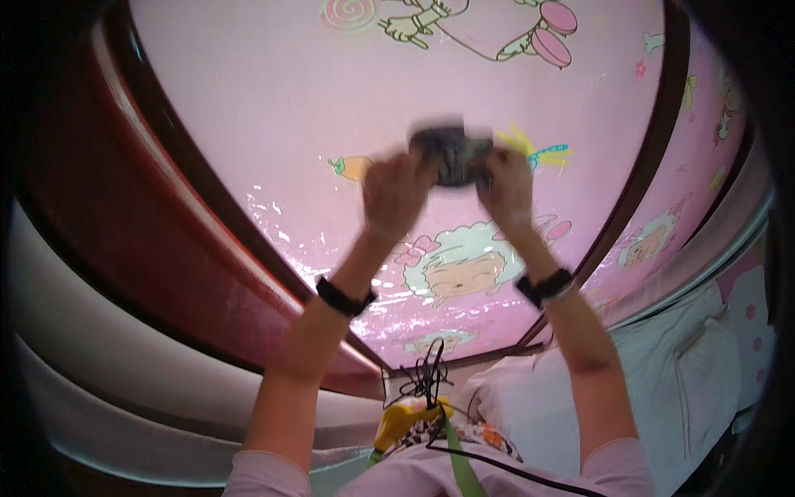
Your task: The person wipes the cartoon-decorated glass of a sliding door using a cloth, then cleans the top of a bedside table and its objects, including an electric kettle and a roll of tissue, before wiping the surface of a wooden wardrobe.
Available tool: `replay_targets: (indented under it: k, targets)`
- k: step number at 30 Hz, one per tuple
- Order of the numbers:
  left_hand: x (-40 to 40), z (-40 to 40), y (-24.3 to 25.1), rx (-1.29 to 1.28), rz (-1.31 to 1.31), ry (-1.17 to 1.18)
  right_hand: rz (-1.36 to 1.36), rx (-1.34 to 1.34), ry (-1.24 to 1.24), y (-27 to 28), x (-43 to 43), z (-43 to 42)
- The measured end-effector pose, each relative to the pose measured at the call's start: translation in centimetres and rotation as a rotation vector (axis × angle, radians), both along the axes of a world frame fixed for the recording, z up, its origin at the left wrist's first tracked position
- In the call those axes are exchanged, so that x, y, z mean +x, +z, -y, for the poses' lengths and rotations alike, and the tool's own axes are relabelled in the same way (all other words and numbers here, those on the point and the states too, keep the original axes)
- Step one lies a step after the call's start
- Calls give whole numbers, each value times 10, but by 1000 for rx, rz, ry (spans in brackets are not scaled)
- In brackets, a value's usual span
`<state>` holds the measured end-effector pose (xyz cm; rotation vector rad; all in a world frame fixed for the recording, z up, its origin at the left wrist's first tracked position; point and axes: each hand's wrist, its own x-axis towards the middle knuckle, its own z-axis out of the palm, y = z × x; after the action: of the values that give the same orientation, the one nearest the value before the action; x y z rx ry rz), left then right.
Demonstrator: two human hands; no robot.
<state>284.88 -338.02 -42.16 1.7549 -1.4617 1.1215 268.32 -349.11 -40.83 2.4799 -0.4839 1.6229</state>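
Observation:
A dark, blurred piece of what looks like cloth (453, 155) is held up between both hands in front of a pink panel (279, 105) printed with cartoon figures. My left hand (397, 192) grips its left side, and my right hand (506, 186) grips its right side. Motion blur hides the fingertips and the exact shape of the held thing. Each wrist wears a black band. Both arms reach forward from short pale pink sleeves.
Dark frame strips (627, 180) border the panel, with a glossy red surface (230, 304) at left. White bedding (528, 397) lies at lower right. Near my body are a bundled black cable (428, 379), a yellow item (397, 422) and a green strap (459, 456).

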Motion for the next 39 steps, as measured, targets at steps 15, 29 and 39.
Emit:
replay_targets:
  k: [15,29,39]
  targets:
    - [-26,-9,-87,-1,-161,-1,-240,235,100,-66,-4,13]
    - [-170,166,9,6,108,-294,33,199,-422,-26,-158,143]
    - [-230,273,362,-223,136,25,69,-463,-391,340,-192,257]
